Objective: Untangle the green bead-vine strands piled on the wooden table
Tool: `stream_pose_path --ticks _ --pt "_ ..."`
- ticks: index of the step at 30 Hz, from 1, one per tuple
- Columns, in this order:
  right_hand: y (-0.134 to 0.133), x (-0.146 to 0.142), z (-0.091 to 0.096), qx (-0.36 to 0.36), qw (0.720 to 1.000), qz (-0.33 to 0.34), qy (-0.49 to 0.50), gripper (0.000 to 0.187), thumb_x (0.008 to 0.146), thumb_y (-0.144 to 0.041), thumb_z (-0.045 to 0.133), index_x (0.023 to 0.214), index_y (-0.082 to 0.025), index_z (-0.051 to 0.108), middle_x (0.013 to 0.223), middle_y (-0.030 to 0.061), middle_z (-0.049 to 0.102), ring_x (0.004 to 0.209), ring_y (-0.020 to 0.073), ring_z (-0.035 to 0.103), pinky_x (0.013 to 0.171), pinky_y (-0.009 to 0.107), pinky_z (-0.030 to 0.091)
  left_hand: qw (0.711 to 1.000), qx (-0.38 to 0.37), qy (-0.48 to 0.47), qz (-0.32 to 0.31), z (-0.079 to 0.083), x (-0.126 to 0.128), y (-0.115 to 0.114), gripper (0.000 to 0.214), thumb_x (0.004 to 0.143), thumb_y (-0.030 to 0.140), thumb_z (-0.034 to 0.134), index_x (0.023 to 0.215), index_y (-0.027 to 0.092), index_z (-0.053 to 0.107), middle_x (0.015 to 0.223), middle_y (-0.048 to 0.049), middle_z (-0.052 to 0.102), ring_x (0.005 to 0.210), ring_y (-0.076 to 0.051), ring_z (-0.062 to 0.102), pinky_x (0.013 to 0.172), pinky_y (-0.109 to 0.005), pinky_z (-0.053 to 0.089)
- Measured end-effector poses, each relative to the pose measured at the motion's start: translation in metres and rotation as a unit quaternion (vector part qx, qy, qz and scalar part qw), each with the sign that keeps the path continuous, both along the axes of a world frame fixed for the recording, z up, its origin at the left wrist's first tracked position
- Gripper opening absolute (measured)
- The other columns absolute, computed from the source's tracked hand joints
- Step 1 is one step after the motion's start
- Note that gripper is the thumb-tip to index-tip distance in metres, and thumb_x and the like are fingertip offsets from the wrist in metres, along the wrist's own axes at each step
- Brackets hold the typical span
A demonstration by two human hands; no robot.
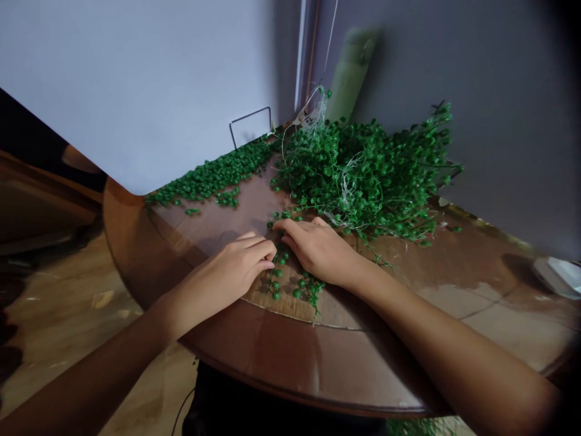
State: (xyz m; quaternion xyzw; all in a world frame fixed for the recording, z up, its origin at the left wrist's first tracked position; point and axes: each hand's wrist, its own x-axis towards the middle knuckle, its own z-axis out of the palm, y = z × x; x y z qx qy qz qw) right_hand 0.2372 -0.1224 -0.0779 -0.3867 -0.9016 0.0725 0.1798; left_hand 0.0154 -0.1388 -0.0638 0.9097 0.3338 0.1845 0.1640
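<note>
My left hand (252, 259) is closed in a pinch low over the table, with a green plastic sprig (276, 274) of round beads at its fingertips. Beside it, to the right, my right hand (315, 247) bends over the same spot, its fingers curled down on sprigs whose green tips (285, 215) show past the index finger. What lies under both palms is hidden. Just below the right hand is a loose sprig (312, 289). Behind it rises a big tangled heap of green artificial sprigs (367, 175), with whitish threads caught in it.
A long pile of small green pieces (218, 172) runs along a white panel (136, 79) at the back left, near a thin wire frame (250, 112). A pale green bottle (351, 72) stands behind the heap. At the right of the round wooden table (290, 354) sits a white object (560, 275).
</note>
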Motion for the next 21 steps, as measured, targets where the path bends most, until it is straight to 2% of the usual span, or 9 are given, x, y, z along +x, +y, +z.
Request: stream_pose_path --ticks 15,21 --pt "0.000 -0.002 0.000 0.005 1.000 -0.012 -0.027 0.026 0.108 -0.023 0.036 0.125 -0.014 0.054 0.105 0.0096 0.074 0.089 0.0206 0.065 0.077 0.032 0.028 0.998 -0.061 0.002 0.021 0.000 -0.010 -0.005 0.019 0.101 0.014 0.050 0.083 0.019 0.050 0.084 0.0012 0.056 0.081 -0.016 0.052 0.075 -0.028 0.038" --pt "0.002 0.002 -0.001 0.018 0.999 -0.019 -0.033 0.028 0.107 -0.021 0.033 0.127 -0.014 0.053 0.113 0.0108 0.073 0.091 0.0217 0.066 0.078 0.033 0.030 0.999 -0.043 0.008 0.031 -0.003 -0.031 -0.032 0.022 0.101 0.016 0.045 0.080 0.020 0.050 0.080 0.0014 0.056 0.079 -0.016 0.053 0.073 -0.028 0.040"
